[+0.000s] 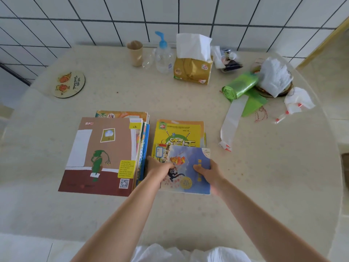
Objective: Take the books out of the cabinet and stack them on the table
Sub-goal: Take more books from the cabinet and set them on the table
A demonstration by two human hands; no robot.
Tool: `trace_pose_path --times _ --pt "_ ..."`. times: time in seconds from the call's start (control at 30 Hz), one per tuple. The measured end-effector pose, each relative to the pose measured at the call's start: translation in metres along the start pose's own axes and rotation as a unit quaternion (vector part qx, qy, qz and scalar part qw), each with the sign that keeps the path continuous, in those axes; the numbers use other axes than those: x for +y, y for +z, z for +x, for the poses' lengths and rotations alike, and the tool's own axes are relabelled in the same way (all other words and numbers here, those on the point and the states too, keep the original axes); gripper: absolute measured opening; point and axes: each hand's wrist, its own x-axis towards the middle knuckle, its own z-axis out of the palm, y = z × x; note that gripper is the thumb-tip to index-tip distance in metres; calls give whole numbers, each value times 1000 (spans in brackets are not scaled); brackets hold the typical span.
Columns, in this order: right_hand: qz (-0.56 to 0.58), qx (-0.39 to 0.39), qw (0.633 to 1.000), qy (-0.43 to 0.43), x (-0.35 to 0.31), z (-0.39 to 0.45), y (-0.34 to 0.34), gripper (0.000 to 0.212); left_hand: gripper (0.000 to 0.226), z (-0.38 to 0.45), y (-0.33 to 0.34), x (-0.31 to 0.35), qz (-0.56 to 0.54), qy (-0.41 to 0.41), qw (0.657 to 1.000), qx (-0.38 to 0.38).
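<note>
Head view: only cam, looks down on a pale speckled round table [188,103] — landmark for all places below is the yellow softcover book [176,134].
Book in hand: thin blue paperback picture book w/ monkey art [188,167], lying on the near half of the yellow book, overhanging toward the person.
Left hand [158,168]: on the blue book's left edge, fingers curled over the cover, thumb not visible — looks like a pinch at the edge.
Right hand [207,173]: on the blue book's right side, thumb on top of the cover, fingers hidden below — gripping, not flat.
Small stack: yellow book sits on at least one more book; exact count can't tell.
Big stack: just left of the yellow book, large brown flat picture book w/ green figure [103,156] tops a pile of thin books, spines fanned at its right edge.
Cabinet: not in view.
Handling (judgement): blue book is light, thin, floppy; glossy cover prob. slides on the yellow one. Best held at both side edges as now — one-corner hold would let it sag.
Step (judgement): squaring the blue book on the small stack.
Far of yellow book: gold tissue pack [192,69], clear pump bottle w/ blue top [163,57].
Far right of it: green bag roll [239,86].
</note>
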Motion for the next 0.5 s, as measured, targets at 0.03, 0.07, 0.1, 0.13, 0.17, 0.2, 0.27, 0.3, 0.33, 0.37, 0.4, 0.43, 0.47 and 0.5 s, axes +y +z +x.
trace_pose_path --times 0.03,0.07,0.1,0.13,0.17,0.2,0.27,0.3,0.33,0.37,0.4,0.43,0.47,0.5 --pt "-8 0 1000 -6 0 2 1 45 89 1 1 0 8 -7 1000 5" --pt "-19 2 1000 -12 -2 4 2 48 89 2 2 -1 17 -13 1000 9" --pt "-29 4 999 -18 -5 2 3 51 89 4 3 -2 25 -18 999 13" --pt "-40 10 999 -24 -6 2 2 51 87 6 4 -4 29 -18 999 19" --pt "-52 14 998 -30 -8 1 1 48 83 7 4 -6 30 -15 999 24" --pt "-64 17 997 -35 -10 -1 0 45 80 7 4 -8 36 -7 999 27" --pt "-98 20 994 -50 -12 -6 -1 40 85 7 4 -13 63 12 998 20" --pt "-128 23 990 -62 -13 -10 -1 39 91 5 4 -16 79 24 997 13" --pt "-167 27 983 -76 -13 -14 -1 38 95 3 4 -18 90 39 995 10" --pt "-205 35 974 -93 -13 -18 0 39 97 0 3 -19 98 53 994 12" --pt "-232 46 966 -109 -12 -22 0 41 97 -2 3 -22 106 69 992 17" --pt "-241 52 961 -125 -10 -27 0 44 97 -5 3 -24 115 84 990 25" --pt "-239 54 960 -137 -9 -32 -1 48 96 -6 3 -27 124 102 986 33" --pt "-236 53 959 -147 -7 -38 -2 51 94 -8 2 -30 132 121 983 42"
